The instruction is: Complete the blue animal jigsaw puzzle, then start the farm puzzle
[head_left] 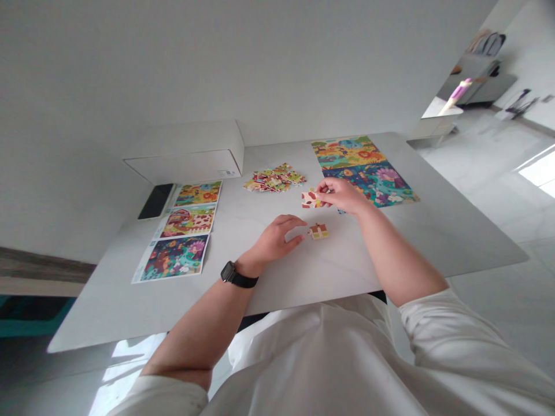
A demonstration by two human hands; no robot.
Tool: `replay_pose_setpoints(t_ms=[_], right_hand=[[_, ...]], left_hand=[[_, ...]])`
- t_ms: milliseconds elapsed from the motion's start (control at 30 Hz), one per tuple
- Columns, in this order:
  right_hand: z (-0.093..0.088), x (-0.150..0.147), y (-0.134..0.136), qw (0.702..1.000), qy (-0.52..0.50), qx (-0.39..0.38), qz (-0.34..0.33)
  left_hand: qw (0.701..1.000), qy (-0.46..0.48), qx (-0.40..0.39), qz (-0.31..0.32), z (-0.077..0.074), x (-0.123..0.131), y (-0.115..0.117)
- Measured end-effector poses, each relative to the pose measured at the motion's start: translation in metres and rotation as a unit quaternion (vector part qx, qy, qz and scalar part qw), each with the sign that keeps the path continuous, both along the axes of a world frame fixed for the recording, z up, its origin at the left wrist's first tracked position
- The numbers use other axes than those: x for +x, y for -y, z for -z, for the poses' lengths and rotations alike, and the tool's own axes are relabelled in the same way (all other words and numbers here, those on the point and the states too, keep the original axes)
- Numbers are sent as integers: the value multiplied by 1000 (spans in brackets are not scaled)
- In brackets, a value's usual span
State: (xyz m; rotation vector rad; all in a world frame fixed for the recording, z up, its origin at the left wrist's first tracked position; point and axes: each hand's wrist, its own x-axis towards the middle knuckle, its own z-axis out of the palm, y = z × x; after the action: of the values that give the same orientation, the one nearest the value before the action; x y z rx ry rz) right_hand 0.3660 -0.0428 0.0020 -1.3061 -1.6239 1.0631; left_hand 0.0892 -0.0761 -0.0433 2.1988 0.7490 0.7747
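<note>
Pinched in the fingers of my right hand (342, 195) is a puzzle piece (309, 200) with reddish-brown patches on a pale ground. My left hand (281, 238) rests low over the table with thumb and fingers apart, holding nothing. Just right of its fingertips lies another puzzle piece (319, 231), brown and yellow-green. Beyond both hands is a heap of loose puzzle pieces (276, 178). To the right, partly behind my right hand, are two colourful assembled-looking puzzle pictures (368, 170), one with yellow animals, one dark blue.
A printed sheet with three pictures (182, 231) lies on the left of the white table (260, 289). Behind it are a black phone-like slab (156, 201) and a white box (186, 164) against the wall. The table's right edge opens onto a tiled floor (494, 190).
</note>
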Motion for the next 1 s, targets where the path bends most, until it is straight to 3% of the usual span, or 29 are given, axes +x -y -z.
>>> replay_pose_setpoints(t_ms=[133, 367, 767, 900, 1000], right_hand=[[7, 5, -5, 999, 32, -41, -11], [25, 9, -11, 988, 83, -116, -53], [31, 11, -11, 975, 168, -137, -43], [24, 5, -7, 961, 244, -124, -37], [18, 0, -4, 934, 340, -101, -36]], left_hand=[[997, -26, 16, 72, -1, 6, 8], [989, -19, 11, 143, 7, 10, 9], [989, -3, -25, 144, 9, 10, 9], [988, -24, 19, 149, 12, 10, 8], [984, -43, 66, 161, 15, 9, 7]])
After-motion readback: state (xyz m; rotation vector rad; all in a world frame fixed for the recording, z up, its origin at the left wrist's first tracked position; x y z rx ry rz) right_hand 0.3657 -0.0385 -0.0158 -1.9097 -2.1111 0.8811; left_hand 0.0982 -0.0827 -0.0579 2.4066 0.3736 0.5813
